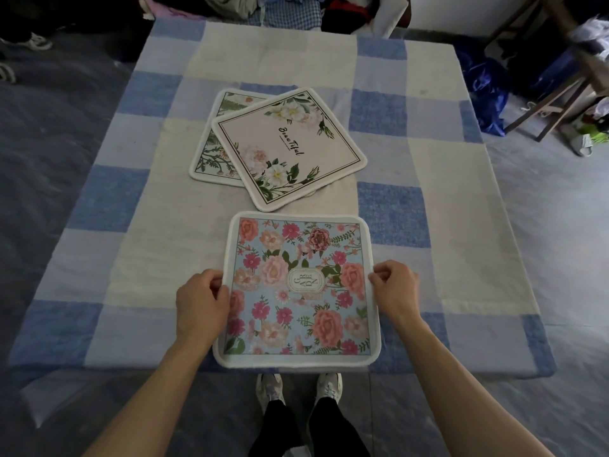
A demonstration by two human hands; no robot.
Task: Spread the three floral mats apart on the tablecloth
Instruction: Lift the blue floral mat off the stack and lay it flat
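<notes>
Inspected the parts of the person in view. Recorded left hand and right hand, both bare. Recorded two forearms, uncovered along their whole visible length down to the lower edge of view. Logged black trousers on both legs: plain dark fabric, narrow at the ankle, cut off at the bottom of the view. Logged a pair of light trainers below the trousers: left shoe and right shoe, matching, with whitish uppers mottled in grey, rounded toes and laces running up the middle. Noted the shoe tongues partly covered by the trouser hems. Could not make out any lettering on the shoes at this size.
</notes>
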